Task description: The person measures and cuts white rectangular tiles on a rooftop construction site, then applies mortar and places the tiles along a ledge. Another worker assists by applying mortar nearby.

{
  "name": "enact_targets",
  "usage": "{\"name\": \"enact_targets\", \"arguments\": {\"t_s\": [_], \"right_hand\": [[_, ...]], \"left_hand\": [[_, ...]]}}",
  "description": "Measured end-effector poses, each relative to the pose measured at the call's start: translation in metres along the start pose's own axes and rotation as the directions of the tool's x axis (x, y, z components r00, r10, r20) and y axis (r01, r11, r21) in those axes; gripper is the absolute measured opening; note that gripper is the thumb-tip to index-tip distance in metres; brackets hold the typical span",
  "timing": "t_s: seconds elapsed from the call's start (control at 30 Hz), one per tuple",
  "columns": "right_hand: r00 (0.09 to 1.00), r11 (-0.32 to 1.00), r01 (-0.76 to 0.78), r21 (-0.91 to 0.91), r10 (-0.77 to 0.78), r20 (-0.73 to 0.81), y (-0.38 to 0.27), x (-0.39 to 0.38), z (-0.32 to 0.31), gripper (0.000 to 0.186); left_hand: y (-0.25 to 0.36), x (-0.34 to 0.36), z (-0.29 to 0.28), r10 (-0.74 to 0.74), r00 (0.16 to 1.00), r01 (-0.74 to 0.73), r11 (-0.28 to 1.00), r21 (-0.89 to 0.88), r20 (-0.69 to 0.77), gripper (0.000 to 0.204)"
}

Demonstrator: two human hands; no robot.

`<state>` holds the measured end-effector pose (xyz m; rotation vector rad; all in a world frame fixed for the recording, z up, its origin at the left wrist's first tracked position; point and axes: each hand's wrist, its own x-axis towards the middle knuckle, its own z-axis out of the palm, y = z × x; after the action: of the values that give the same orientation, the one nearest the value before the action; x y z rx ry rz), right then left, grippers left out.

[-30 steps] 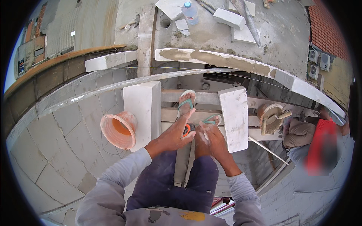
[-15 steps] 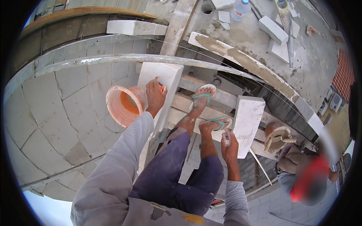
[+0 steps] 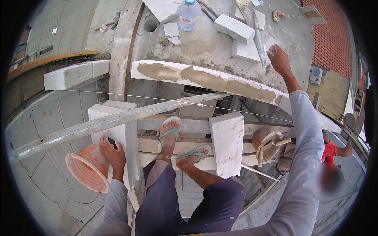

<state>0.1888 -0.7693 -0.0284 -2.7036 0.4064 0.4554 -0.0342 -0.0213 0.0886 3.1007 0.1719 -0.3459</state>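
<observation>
My left hand (image 3: 112, 153) is closed around a dark tape measure (image 3: 111, 143), against an upright white block (image 3: 98, 122) beside a pink-orange bucket (image 3: 86, 167). My right arm stretches up to the concrete slab, where my right hand (image 3: 278, 59) has curled fingers near the end of a long metal tool (image 3: 256, 33); what it holds, if anything, is unclear. Another white block (image 3: 226, 141) stands right of my sandalled feet, which rest on wooden planks (image 3: 197, 145). A thin string (image 3: 165, 98) runs across in front of me, next to a long metal bar (image 3: 67, 134).
A mortar-smeared beam (image 3: 208, 80) edges the slab (image 3: 197, 47), which holds loose blocks (image 3: 233, 28) and a water bottle (image 3: 188, 15). Gaps show between planks. A mortar bucket (image 3: 268, 145) is at right; behind it a co-worker in red (image 3: 330, 153) is bent low.
My left hand has carried the tape measure from the middle to the left block. My right hand has risen from near my foot to the slab. The view has shifted.
</observation>
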Motion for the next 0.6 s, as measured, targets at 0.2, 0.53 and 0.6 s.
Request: {"name": "enact_targets", "arguments": {"t_s": [0.2,0.53,0.6], "right_hand": [[0.983,0.962,0.025,-0.272,0.027,0.184,0.110,0.063,0.124,0.035],[0.872,0.892,-0.453,-0.015,0.446,0.201,0.155,0.056,0.188,0.032],[0.817,0.885,-0.465,-0.013,0.435,0.378,0.106,0.062,0.167,0.039]], "left_hand": [[-0.024,-0.026,0.012,-0.132,0.991,0.130,0.984,0.124,0.008,0.063],[-0.043,-0.026,0.017,-0.125,0.992,0.125,0.992,-0.016,0.007,0.080],[-0.037,-0.031,-0.003,-0.200,0.979,0.201,0.980,-0.011,0.032,0.076]]}}
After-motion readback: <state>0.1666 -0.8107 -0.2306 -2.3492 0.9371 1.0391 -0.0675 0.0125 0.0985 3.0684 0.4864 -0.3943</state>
